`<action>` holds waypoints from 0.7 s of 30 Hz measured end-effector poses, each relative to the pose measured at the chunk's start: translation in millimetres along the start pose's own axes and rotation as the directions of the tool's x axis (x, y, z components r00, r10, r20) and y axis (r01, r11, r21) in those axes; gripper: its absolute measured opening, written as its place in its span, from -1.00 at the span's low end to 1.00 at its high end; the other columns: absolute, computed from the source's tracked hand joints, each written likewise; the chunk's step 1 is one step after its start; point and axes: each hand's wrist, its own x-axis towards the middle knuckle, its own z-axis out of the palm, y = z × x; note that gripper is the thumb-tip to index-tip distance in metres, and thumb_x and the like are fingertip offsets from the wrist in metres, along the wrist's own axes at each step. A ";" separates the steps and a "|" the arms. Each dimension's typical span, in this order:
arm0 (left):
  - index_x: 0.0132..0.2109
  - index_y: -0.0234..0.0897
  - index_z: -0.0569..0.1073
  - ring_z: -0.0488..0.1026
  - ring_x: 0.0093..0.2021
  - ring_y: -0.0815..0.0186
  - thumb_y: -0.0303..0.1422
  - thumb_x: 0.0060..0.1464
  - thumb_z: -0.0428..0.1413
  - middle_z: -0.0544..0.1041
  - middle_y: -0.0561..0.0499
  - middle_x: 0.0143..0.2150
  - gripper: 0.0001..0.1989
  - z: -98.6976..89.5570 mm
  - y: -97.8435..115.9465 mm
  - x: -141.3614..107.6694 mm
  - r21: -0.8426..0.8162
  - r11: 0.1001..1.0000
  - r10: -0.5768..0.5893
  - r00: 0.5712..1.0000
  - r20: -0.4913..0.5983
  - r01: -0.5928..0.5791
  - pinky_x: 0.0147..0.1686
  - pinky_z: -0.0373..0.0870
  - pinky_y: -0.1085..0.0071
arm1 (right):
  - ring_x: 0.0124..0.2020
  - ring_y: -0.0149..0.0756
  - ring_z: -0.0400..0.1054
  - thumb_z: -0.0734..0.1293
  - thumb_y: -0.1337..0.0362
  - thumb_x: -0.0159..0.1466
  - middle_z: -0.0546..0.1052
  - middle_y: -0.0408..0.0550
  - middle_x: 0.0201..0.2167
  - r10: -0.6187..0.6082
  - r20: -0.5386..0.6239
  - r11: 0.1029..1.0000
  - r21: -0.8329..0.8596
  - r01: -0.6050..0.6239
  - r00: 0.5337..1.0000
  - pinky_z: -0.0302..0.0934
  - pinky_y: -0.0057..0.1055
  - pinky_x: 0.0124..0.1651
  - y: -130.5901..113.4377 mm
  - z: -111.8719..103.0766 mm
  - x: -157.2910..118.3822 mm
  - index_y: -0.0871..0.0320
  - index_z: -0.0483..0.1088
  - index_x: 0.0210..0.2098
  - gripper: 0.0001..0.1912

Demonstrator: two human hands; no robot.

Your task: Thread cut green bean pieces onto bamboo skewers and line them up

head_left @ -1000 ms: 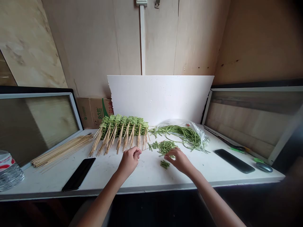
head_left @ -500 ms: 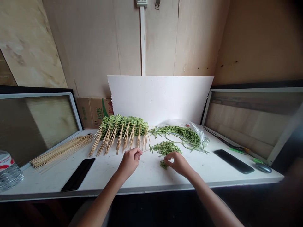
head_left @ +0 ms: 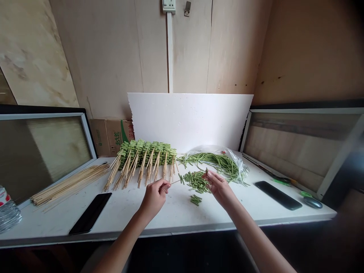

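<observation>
My left hand [head_left: 157,195] is closed on a thin wooden skewer [head_left: 175,182], whose far end carries several short green bean pieces [head_left: 186,177]. Between the thumb and fingers of my right hand [head_left: 218,185] is a short piece of green bean [head_left: 206,171], held above the loose pile of cut beans [head_left: 199,182]. A small separate cluster of cut pieces [head_left: 196,199] lies nearer me on the white table. Behind my left hand, many filled bean skewers [head_left: 148,153] are stacked, their bare stick ends pointing toward me.
Bare skewers [head_left: 69,184] and a black phone [head_left: 91,213] lie at left, near a water bottle [head_left: 8,212]. Long uncut beans [head_left: 218,161] rest in a clear plastic bag. A dark slab-like object [head_left: 278,195] and a mouse [head_left: 313,201] are at right. A white board [head_left: 190,119] stands behind.
My right hand has risen from the small cluster, moving up and slightly right with a bean piece in its fingers. My left hand still holds the skewer in nearly the same place.
</observation>
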 end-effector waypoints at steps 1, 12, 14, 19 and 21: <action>-0.27 -0.26 0.53 0.44 -0.47 0.32 -0.33 0.33 0.03 0.50 0.03 -0.48 -0.76 0.0 0.9 -0.3 -0.002 1.000 0.002 1.000 0.004 -0.002 -0.43 0.32 0.46 | -0.06 -0.13 0.53 0.60 0.02 0.09 0.67 -0.06 -0.17 -0.003 0.006 0.999 0.032 0.003 1.000 0.36 -0.42 -0.33 -1.1 1.3 -0.4 -0.02 0.65 -0.21 -0.68; -0.29 -0.26 0.52 0.42 -0.49 0.34 -0.34 0.31 0.05 0.49 0.05 -0.49 -0.78 3.5 3.7 -1.6 -0.005 1.000 -0.011 0.999 0.038 0.011 -0.42 0.30 0.47 | 0.13 0.01 0.50 0.56 0.04 0.15 0.68 0.01 -0.07 0.008 0.050 0.996 0.083 -0.012 0.999 0.36 -0.47 -0.39 -3.5 15.2 -9.7 0.04 0.65 -0.21 -0.71; -0.30 -0.26 0.52 0.42 -0.49 0.35 -0.34 0.31 0.05 0.49 0.05 -0.50 -0.78 3.5 3.2 -1.9 -0.009 1.000 -0.011 0.999 0.036 0.012 -0.42 0.30 0.47 | 0.11 -0.01 0.51 0.56 0.04 0.16 0.69 0.00 -0.09 0.010 0.039 0.997 0.074 -0.013 0.999 0.36 -0.48 -0.38 -4.3 16.0 -10.3 0.05 0.65 -0.22 -0.72; -0.32 -0.27 0.53 0.40 -0.49 0.34 -0.36 0.30 0.05 0.48 0.04 -0.50 -0.76 1.8 4.5 -1.2 0.003 1.000 -0.001 0.999 0.039 0.001 -0.44 0.28 0.47 | 0.00 -0.11 0.57 0.59 0.06 0.14 0.70 -0.04 -0.18 0.005 0.041 0.998 0.061 -0.008 0.999 0.34 -0.50 -0.37 -4.7 13.6 -9.0 0.05 0.66 -0.26 -0.75; -0.32 -0.28 0.54 0.39 -0.49 0.34 -0.37 0.30 0.04 0.48 0.04 -0.50 -0.76 1.1 4.9 -0.7 0.007 1.000 0.004 0.999 0.038 -0.005 -0.44 0.28 0.47 | -0.03 -0.12 0.57 0.60 0.07 0.11 0.70 -0.04 -0.20 -0.006 0.041 0.998 0.055 0.004 0.999 0.34 -0.50 -0.37 -4.6 12.4 -8.5 0.05 0.66 -0.27 -0.74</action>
